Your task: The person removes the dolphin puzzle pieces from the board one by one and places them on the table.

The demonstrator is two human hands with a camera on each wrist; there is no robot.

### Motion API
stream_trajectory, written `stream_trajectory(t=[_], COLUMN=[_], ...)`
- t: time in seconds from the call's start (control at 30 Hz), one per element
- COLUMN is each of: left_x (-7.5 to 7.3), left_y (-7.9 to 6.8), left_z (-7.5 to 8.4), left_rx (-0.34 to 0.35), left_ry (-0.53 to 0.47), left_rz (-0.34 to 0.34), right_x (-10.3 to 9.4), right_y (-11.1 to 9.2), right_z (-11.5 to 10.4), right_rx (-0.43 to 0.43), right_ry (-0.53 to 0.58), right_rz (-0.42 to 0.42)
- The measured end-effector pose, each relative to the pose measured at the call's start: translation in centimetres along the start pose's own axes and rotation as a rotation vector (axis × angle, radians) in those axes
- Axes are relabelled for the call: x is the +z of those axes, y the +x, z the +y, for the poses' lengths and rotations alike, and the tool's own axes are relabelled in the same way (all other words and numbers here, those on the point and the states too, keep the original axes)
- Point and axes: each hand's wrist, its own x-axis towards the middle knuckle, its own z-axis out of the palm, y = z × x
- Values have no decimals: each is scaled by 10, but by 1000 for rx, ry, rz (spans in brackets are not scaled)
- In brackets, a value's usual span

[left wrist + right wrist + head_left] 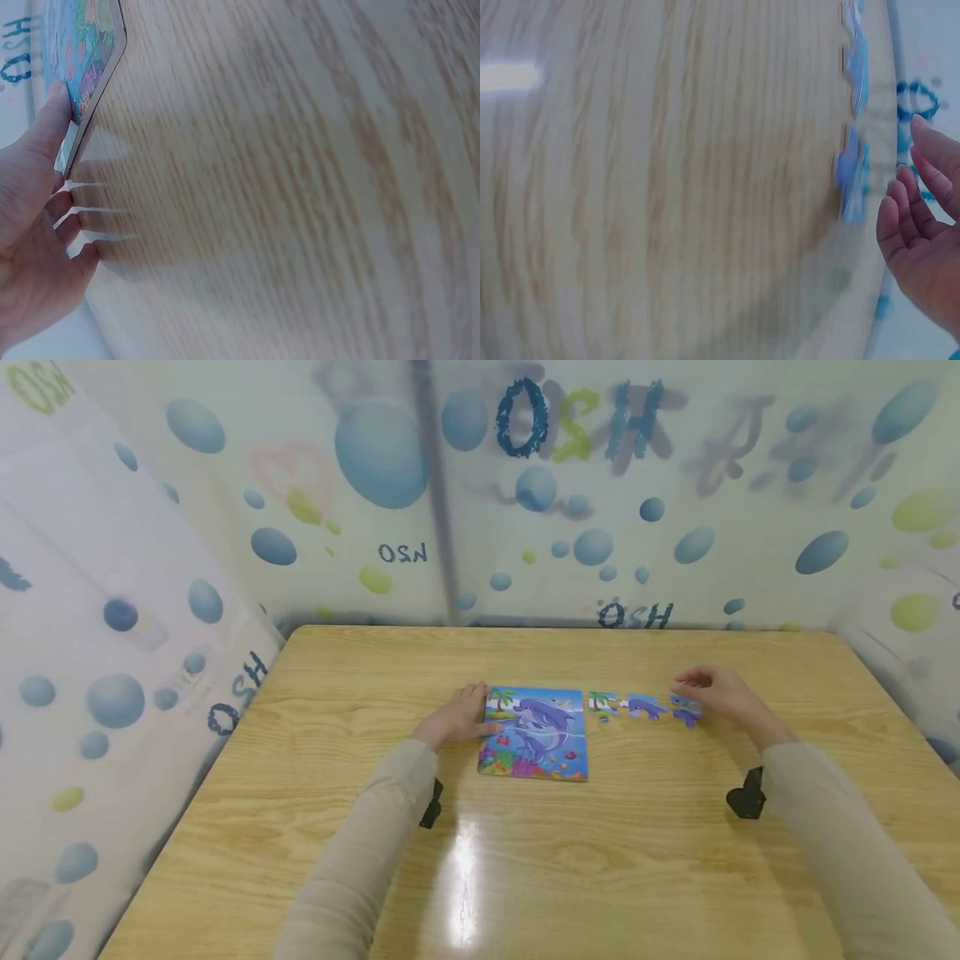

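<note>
A square dolphin picture board (534,752) lies on the table. My left hand (456,714) is at its left edge, thumb on the picture and the other fingers beside the rim; the left wrist view shows the thumb (51,120) resting on the board's surface. To the right of the board, jigsaw pieces form a row: one with a palm tree (602,702), one with a dolphin's head (643,706) and a blue-purple one (686,710). Over this last piece hovers my right hand (720,693), fingers loosely bent. In the right wrist view its fingertips are apart from the pieces, holding nothing.
The wooden table (525,860) runs back to a wall covering (480,577) with blue and green bubbles and letters. Black wrist mounts (747,795) hang below the sleeves. Light glares off the tabletop near the front.
</note>
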Motion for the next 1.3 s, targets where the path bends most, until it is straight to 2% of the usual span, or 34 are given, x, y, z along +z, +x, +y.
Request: stream_trajectory(t=[0.3, 0.53, 0.83, 1.03, 1.3], left_x=[-2, -2, -2, -3, -6], left_y=[-1, 0, 0, -3, -5], left_z=[-2, -4, -6, -4, 2], left_rx=[-6, 8, 22, 47, 17], left_ry=[15, 19, 7, 23, 69], left_rz=[0, -3, -12, -35, -72], right_x=[30, 62, 99, 116, 132], right_y=[21, 30, 37, 40, 41], right_z=[-50, -91, -137, -156, -179], right_rx=[-135, -242, -359, -374, -396], right_ry=[-12, 39, -31, -82, -160], right_rz=[-98, -215, -281, -320, -347])
